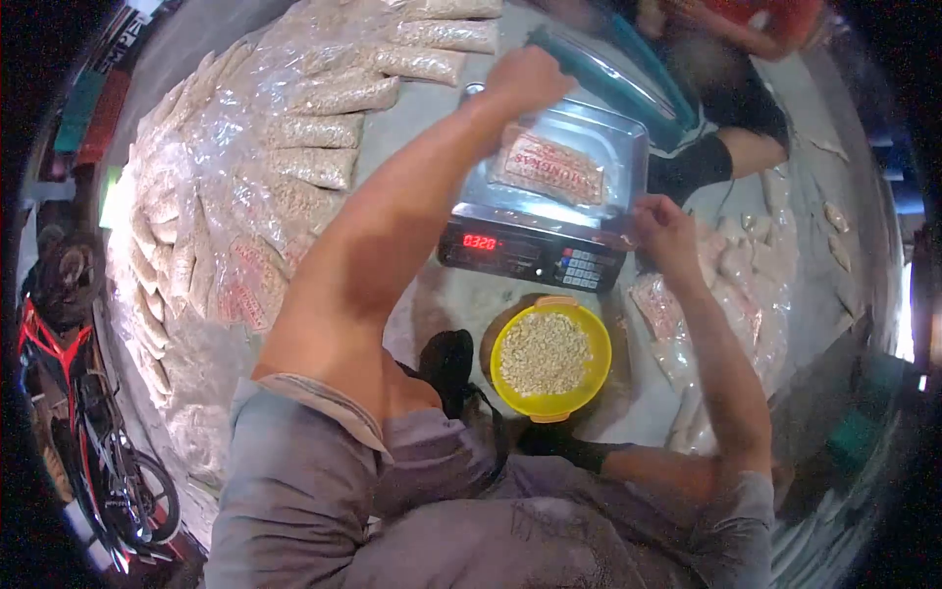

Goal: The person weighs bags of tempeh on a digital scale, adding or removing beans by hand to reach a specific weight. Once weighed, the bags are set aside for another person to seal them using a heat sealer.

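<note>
A clear plastic bag with red print [552, 167] lies on the steel pan of a digital scale [530, 252], whose red display reads about 0320. My left hand [531, 79] is over the far left edge of the pan, fingers curled in; what they hold, if anything, does not show. Beside the scale's near right corner, my right hand [665, 232] has its thumb and fingers pinched together, on something too small to make out. Close to my legs stands a yellow bowl [604, 358] of pale, small pieces [547, 353].
Many filled clear bags [324, 133] are piled on the left. More plastic bags [756, 280] with red print lie at the right. A teal basin [628, 74] stands beyond the scale, near another person's leg [751, 152]. A red motorbike [98, 422] is at far left.
</note>
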Action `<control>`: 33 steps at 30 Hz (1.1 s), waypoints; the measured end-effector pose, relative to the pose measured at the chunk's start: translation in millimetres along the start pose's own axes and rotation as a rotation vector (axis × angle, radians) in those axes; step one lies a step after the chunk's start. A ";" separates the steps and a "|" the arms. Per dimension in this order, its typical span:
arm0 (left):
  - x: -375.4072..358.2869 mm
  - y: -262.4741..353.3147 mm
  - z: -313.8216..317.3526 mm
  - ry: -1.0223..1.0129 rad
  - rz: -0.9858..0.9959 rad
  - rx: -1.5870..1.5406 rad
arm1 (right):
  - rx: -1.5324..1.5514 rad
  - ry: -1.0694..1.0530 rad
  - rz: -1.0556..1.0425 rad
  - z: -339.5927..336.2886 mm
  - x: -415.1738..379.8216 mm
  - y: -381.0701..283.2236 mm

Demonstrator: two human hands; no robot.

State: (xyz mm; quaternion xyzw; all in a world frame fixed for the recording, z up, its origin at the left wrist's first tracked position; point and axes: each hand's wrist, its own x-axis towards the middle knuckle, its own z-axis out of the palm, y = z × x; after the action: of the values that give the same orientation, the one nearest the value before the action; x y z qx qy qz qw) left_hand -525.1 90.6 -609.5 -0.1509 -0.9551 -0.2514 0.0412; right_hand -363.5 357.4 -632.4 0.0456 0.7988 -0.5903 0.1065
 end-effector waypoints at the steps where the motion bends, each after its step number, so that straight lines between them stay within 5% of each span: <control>1: 3.9 18.6 6.5 -0.063 0.074 0.004 | 0.056 0.002 0.001 1.9 -0.8 -2.7; 4: 4.9 70.5 33.9 -0.213 0.137 -0.043 | 0.156 -0.112 0.045 1.9 4.9 18.4; 5: 1.7 82.4 48.8 -0.193 0.167 -0.001 | -0.009 -0.098 0.092 7.4 0.4 -2.3; 9: -13.4 110.9 55.3 -0.386 0.216 0.129 | 0.110 -0.017 0.166 22.6 2.8 0.4; 16: -8.4 82.8 74.5 -0.288 0.204 0.173 | 0.281 -0.114 0.269 41.5 25.7 14.6; 18: -1.6 70.4 52.5 -0.172 0.269 0.201 | -0.234 -0.052 -0.088 30.1 36.2 12.1; 19: -1.5 82.4 16.6 -0.284 0.095 0.242 | -0.440 0.013 -0.188 26.0 30.3 -18.7; 20: 1.9 75.1 -3.3 -0.279 0.122 0.265 | -0.551 -0.001 -0.304 20.2 23.7 -50.7; 22: 4.2 50.7 -38.1 -0.181 0.358 0.217 | -0.602 0.009 -0.527 17.3 22.2 -78.2; 26: -37.7 61.6 -107.2 -0.292 0.065 0.016 | -0.672 0.009 -0.755 10.5 19.7 -122.2; 29: -59.8 59.9 -112.5 -0.314 0.160 -0.278 | -0.780 -0.033 -0.943 -3.1 11.5 -148.6; 31: -86.3 92.3 -113.0 -0.082 0.227 -0.597 | -0.643 -0.137 -0.999 -18.7 -5.9 -175.9; 33: -99.5 106.7 -112.7 -0.051 0.303 -0.459 | -0.459 -0.232 -1.038 -21.1 -10.1 -179.7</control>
State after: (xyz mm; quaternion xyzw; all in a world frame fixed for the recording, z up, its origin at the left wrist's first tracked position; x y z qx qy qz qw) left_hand -397.1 96.8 -476.8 -0.3039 -0.8404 -0.4483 0.0188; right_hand -391.8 324.3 -456.5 -0.4414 0.8072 -0.3782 -0.1030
